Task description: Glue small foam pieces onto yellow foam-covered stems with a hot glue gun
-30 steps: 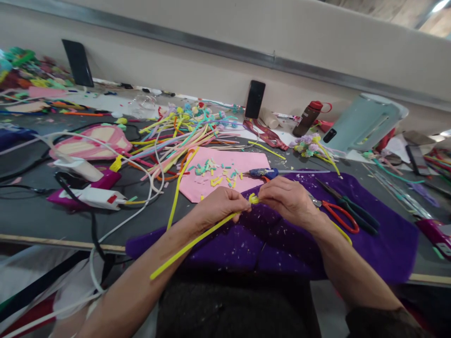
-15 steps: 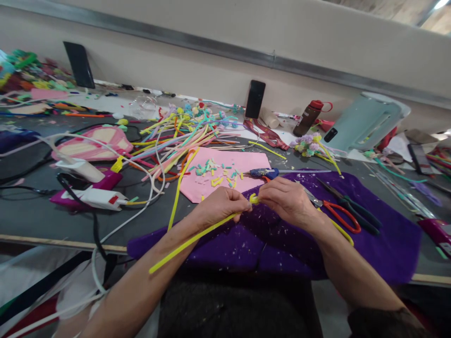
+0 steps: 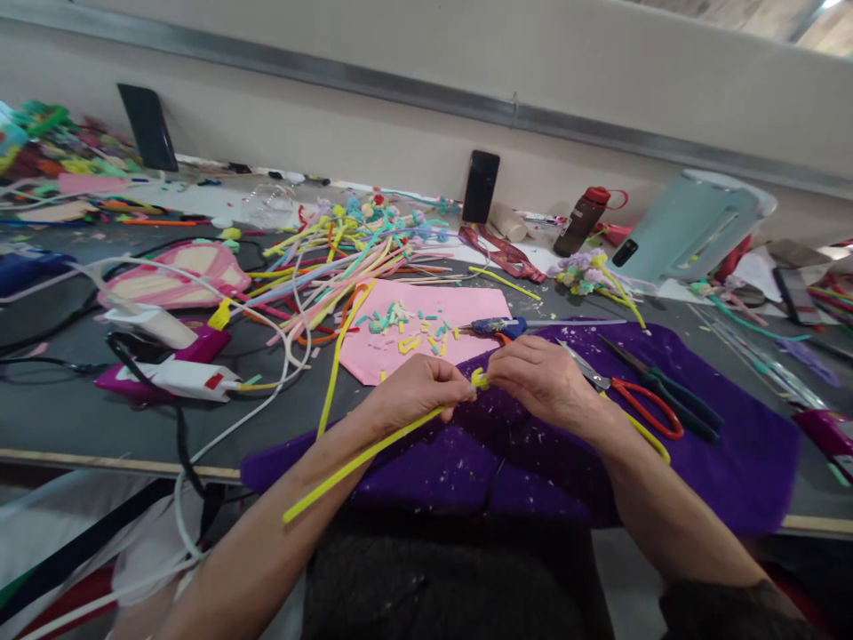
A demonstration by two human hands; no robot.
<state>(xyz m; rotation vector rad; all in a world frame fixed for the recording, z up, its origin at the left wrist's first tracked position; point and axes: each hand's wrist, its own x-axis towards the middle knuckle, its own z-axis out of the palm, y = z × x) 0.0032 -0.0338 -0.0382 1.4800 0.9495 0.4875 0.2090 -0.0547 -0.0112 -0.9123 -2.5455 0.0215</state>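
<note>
My left hand (image 3: pixel 433 388) pinches a yellow pipe cleaner (image 3: pixel 360 460), whose long straight end slants down across my left forearm. At the other end of it, a small bent yellow bit shows between my two hands. My right hand (image 3: pixel 537 378) has its fingers pressed together on that bit; the fingertips are partly hidden. Both hands are above a purple cloth (image 3: pixel 426 476) sprinkled with tiny scraps. Just beyond them lies a pink sheet (image 3: pixel 363 356) with short cut pieces on it. A blue glue gun (image 3: pixel 497 326) with a stick in its back rests behind my right hand.
Red-handled scissors (image 3: pixel 643 407) and dark green pliers (image 3: pixel 686 404) lie right of my right hand. A heap of coloured pipe cleaners (image 3: pixel 346 271) sits behind the sheet. Plugs and cables surround a magenta power strip (image 3: pixel 126 382) at left. A phone (image 3: pixel 481 187), bottle (image 3: pixel 581 222) and light-blue kettle (image 3: pixel 699 227) stand behind.
Almost nothing differs. Both hands keep their hold on the yellow pipe cleaner in nearly the same place, and the camera view has shifted very slightly.
</note>
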